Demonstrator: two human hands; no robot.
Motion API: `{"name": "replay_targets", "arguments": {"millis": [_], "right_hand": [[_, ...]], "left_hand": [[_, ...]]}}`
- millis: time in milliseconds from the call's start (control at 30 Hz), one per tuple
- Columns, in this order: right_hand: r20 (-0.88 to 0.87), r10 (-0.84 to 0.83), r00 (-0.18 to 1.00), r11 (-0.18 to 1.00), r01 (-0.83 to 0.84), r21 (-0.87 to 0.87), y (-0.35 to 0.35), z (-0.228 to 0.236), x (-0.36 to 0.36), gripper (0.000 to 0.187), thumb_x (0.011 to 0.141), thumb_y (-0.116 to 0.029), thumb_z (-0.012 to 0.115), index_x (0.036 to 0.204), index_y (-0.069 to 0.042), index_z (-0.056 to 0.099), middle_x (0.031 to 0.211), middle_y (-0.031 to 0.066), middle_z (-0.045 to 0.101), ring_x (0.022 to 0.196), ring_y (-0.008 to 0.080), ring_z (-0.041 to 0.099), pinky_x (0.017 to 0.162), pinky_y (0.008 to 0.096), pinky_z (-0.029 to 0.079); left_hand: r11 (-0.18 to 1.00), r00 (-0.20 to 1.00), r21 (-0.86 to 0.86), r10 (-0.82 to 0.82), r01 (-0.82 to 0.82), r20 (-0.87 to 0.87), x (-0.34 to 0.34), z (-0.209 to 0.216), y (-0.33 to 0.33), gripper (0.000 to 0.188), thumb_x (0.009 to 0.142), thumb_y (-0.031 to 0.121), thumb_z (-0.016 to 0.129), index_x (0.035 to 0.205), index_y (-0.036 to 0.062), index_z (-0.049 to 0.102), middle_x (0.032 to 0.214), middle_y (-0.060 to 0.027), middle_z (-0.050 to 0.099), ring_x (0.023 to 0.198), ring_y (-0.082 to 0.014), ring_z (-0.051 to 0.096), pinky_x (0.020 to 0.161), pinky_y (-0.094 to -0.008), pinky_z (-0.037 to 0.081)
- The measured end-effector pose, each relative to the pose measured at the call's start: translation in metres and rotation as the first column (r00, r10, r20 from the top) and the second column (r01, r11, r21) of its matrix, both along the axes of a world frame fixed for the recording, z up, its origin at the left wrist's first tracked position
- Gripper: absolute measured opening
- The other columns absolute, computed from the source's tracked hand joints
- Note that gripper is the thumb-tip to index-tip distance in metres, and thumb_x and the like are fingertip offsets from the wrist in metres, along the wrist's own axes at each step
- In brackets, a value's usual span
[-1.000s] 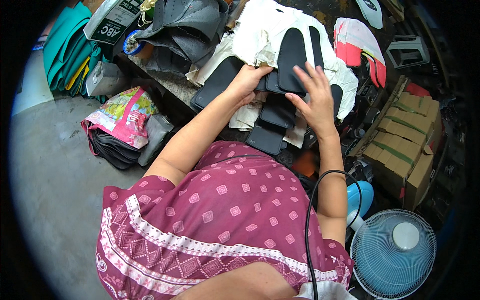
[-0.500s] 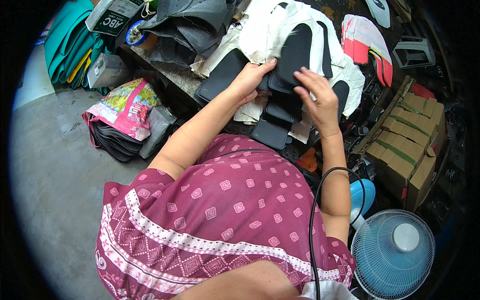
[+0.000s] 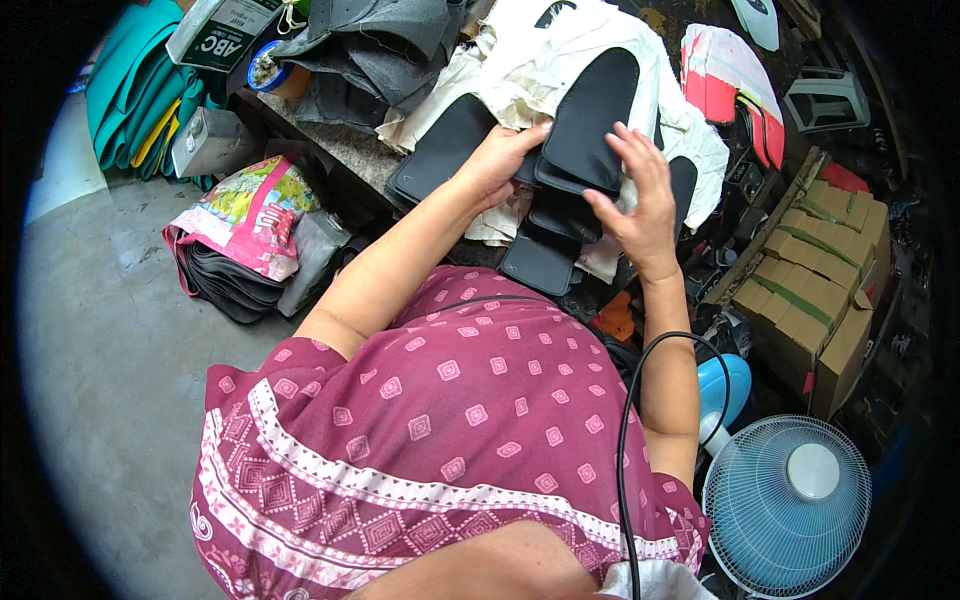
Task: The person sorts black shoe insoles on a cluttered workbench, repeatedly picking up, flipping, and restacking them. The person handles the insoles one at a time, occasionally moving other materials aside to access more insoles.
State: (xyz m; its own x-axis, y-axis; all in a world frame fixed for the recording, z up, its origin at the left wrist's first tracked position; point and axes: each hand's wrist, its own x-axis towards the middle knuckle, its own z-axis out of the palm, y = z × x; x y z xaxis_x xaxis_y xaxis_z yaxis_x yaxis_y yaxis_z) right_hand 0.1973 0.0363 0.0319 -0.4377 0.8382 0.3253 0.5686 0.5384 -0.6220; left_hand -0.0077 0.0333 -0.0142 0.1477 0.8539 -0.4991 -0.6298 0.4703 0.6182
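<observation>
Leftward, grey floor [image 3: 110, 300]; white cloth [image 3: 515, 65] under black insoles [image 3: 594, 120].

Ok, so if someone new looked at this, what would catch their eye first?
Probably the maroon patterned top, which fills the lower middle. Next, perhaps, the left hand and right hand at the black flat pieces over white cloth, upper middle. The blue fan at lower right and the bright pink flowered bag at left also stand out.
</observation>
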Motion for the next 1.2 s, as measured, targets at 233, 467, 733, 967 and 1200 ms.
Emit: {"name": "replay_targets", "arguments": {"millis": [233,467,733,967,1200], "right_hand": [[0.142,0.09,0.986,0.995,-0.084,-0.052,0.001,-0.001,-0.007,0.067,0.069,-0.025,0.08,0.131,-0.02,0.057,0.135,0.0117,0.054,0.116,0.0331,0.054,0.097,0.0401,0.046],[-0.05,0.039,0.998,0.977,-0.049,-0.208,0.004,0.0,0.001,0.036,0.087,-0.013,0.065,0.122,-0.018,0.065,0.116,0.011,0.067,0.105,0.0274,0.064,0.09,0.035,0.051],[-0.207,-0.01,0.978,0.975,-0.036,-0.218,0.002,-0.004,-0.003,0.039,0.082,-0.004,0.068,0.119,-0.018,0.068,0.117,0.0094,0.067,0.105,0.0257,0.064,0.091,0.0322,0.051],[0.149,0.167,0.975,0.985,-0.17,0.005,-0.009,0.003,-0.006,0.035,0.08,-0.028,0.071,0.114,-0.021,0.07,0.124,0.0068,0.062,0.116,0.0316,0.056,0.095,0.04,0.048],[-0.02,-0.377,0.926,0.925,0.378,0.044,-0.003,0.012,0.001,0.069,0.084,-0.035,0.068,0.143,-0.009,0.041,0.146,0.0198,0.037,0.134,0.0373,0.034,0.11,0.0471,0.028]], "left_hand": [[0.994,0.996,0.092,-0.051,0.057,-0.068,0.001,0.001,0.003,0.032,0.095,0.025,0.061,0.116,0.0001,0.059,0.102,-0.0079,0.068,0.084,-0.0137,0.067,0.073,-0.0296,0.056],[0.989,0.985,-0.012,-0.151,0.151,-0.088,-0.004,-0.009,0.001,0.035,0.094,0.03,0.063,0.107,-0.003,0.062,0.095,-0.0081,0.069,0.079,-0.0139,0.067,0.07,-0.0293,0.057],[0.992,0.991,-0.07,-0.102,0.109,0.09,-0.004,0.007,0.0,0.042,0.091,0.035,0.067,0.106,-0.0036,0.063,0.088,-0.0063,0.069,0.073,-0.0145,0.067,0.069,-0.0285,0.056],[0.999,0.996,0.029,-0.014,0.017,-0.094,0.001,0.027,-0.01,0.03,0.087,0.017,0.068,0.107,-0.0044,0.061,0.091,-0.0079,0.067,0.077,-0.0149,0.066,0.071,-0.0284,0.056],[0.994,0.988,-0.058,-0.094,0.088,-0.12,-0.016,0.032,-0.02,0.032,0.087,0.019,0.066,0.102,-0.0087,0.064,0.093,-0.0138,0.069,0.08,-0.0178,0.068,0.073,-0.029,0.056]]}}
